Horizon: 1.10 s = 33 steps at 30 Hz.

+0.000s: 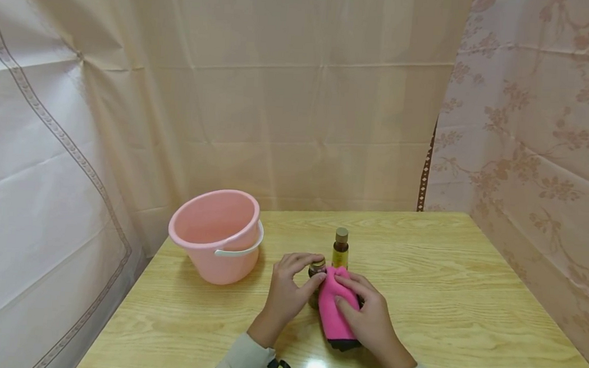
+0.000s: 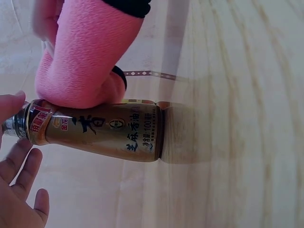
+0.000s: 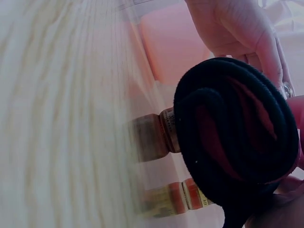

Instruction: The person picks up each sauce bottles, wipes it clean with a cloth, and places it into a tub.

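My left hand (image 1: 285,287) pinches the capped neck of a small sesame oil bottle (image 2: 104,130), which stands upright on the table. Its brown-gold label faces the left wrist camera. In my right hand (image 1: 373,318) is a rolled pink cloth (image 1: 334,313) with a black edge, gripped between thumb and fingers. The cloth lies against the bottle's side and covers part of it in the head view. Just behind stands a second bottle (image 1: 340,253) with a gold-brown cap and yellow label. The right wrist view shows the cloth's rolled black end (image 3: 228,128) close up.
A pink bucket (image 1: 223,270) with a pale handle stands at the left of the wooden table (image 1: 444,306). Beige curtains (image 1: 299,105) hang behind the table, and flowered cloth hangs (image 1: 555,138) on the right.
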Each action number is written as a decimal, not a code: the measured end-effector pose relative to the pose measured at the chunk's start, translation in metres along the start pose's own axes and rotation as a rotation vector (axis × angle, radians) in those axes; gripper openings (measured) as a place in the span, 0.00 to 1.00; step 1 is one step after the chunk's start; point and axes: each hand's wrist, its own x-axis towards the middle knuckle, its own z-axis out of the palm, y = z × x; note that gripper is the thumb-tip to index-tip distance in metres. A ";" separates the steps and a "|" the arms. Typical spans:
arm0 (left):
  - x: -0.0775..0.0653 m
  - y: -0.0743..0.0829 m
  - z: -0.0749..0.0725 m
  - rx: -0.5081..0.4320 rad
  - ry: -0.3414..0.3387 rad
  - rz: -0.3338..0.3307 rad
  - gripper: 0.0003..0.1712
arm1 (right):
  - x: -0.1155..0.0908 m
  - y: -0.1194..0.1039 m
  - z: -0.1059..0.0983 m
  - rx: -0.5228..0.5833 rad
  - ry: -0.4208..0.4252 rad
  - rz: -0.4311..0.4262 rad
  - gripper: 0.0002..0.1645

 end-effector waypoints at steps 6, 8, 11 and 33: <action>-0.001 -0.001 0.000 0.001 -0.007 -0.023 0.18 | 0.001 0.000 0.001 -0.013 -0.012 0.043 0.26; -0.001 -0.001 0.000 0.005 -0.008 -0.023 0.18 | 0.001 0.001 0.002 -0.022 -0.016 0.053 0.26; -0.001 -0.001 -0.001 0.010 -0.012 -0.028 0.18 | 0.002 0.001 0.002 -0.041 -0.020 0.067 0.25; -0.001 -0.004 -0.001 -0.012 0.001 0.004 0.18 | 0.002 0.004 0.002 -0.196 -0.084 0.152 0.24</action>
